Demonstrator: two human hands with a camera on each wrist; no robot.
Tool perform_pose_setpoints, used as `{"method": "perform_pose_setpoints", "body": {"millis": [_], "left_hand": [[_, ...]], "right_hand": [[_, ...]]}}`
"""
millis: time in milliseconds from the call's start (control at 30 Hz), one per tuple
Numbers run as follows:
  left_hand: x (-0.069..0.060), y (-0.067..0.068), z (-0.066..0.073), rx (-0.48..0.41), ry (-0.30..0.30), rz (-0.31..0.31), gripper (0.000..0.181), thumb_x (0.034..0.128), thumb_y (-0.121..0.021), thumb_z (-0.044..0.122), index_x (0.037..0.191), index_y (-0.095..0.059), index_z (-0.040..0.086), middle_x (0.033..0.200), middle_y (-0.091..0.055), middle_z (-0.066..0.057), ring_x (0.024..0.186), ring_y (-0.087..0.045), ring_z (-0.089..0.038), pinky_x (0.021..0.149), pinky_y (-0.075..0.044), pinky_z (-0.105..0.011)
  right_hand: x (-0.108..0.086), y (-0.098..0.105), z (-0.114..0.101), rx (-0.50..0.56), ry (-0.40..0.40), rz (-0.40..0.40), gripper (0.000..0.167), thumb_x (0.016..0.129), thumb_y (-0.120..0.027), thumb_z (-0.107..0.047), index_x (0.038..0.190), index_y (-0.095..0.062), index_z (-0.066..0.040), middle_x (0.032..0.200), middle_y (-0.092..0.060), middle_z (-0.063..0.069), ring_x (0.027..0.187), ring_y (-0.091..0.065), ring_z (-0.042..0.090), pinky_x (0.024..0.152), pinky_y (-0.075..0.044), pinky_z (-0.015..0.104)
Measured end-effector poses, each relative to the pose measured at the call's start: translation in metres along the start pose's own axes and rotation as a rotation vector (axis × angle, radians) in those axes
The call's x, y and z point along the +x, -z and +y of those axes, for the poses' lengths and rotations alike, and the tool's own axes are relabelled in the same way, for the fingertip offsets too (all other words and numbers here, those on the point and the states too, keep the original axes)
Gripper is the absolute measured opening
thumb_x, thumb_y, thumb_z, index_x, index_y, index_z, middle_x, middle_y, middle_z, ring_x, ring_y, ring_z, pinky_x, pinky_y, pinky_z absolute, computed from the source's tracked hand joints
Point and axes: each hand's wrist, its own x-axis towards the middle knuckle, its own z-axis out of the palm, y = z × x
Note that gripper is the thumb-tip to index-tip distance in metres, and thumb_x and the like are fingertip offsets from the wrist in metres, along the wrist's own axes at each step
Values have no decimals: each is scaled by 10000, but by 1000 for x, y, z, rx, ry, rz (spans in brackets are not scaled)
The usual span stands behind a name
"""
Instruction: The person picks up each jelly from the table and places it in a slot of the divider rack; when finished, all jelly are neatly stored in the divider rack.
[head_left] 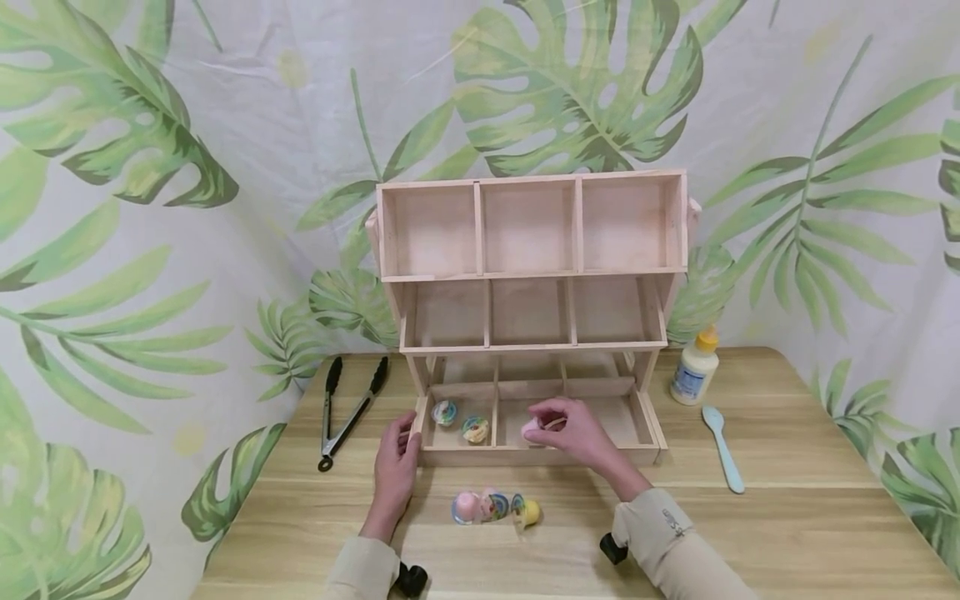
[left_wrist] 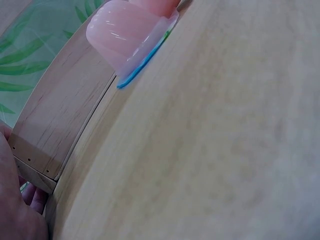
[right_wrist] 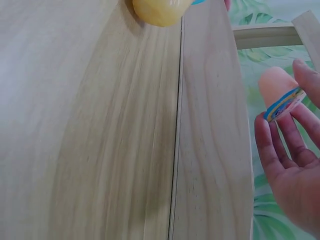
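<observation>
My right hand pinches a small pink jelly cup by its printed lid, over the middle compartment of the bottom tray. At the left front corner of the wooden rack, my left hand grips the tray's side, some fingers hidden behind the wood. Two jelly cups, one blue-rimmed and one yellowish, lie in the left bottom compartment. On the table before the rack lie a pink jelly cup, another with a colourful lid and a yellow jelly cup.
Black-tipped tongs lie left of the rack. To its right stand a glue bottle with a yellow cap and a light blue spoon lying flat. The rack's upper tiers rise behind my hands, against a leaf-patterned curtain.
</observation>
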Motion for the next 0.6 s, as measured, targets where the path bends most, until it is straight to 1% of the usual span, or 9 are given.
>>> {"method": "perform_pose_setpoints", "body": {"millis": [100,233,300,467,600], "left_hand": [[1,1,0,-6,13,-2,405,1072,-538,177,1474,-541,123,1386,-585,-136,1174,-617,-276,955,-503,-317],[0,1,-1,-14,27,-2,404,1066,-548,172,1469,-545,136,1385,-583,-122,1177,-614,-261,962,-499,-322],[1,0,-1,-15,24,0,403,1067,-548,173,1468,-545,134,1384,-585,-124,1175,-616,-265,963,-503,-332],[2,-2,-1,-8,15,-1,399,1067,-550,175,1464,-548,135,1375,-592,-124,1165,-623,-259,959,-512,-333],[1,-2,-2,-6,15,8,396,1062,-553,165,1456,-555,130,1364,-593,-127,1155,-621,-255,953,-510,-327]], "right_hand": [[5,-5,-1,-4,-6,11,432,836,-872,-220,1210,-742,-48,1060,-740,94,904,-697,182,783,-591,259],[10,-9,2,1,-21,21,441,842,-868,-242,1213,-737,-43,1036,-734,74,894,-686,177,768,-583,263],[12,-10,2,3,-29,27,432,845,-866,-248,1209,-739,-52,1030,-733,66,895,-682,176,772,-582,272],[13,-13,5,-1,-46,30,465,839,-868,-227,1221,-722,-6,1028,-739,77,895,-683,173,781,-586,274],[14,-16,6,-1,-41,20,477,836,-869,-210,1227,-713,14,1028,-741,90,898,-689,185,774,-590,273]]}}
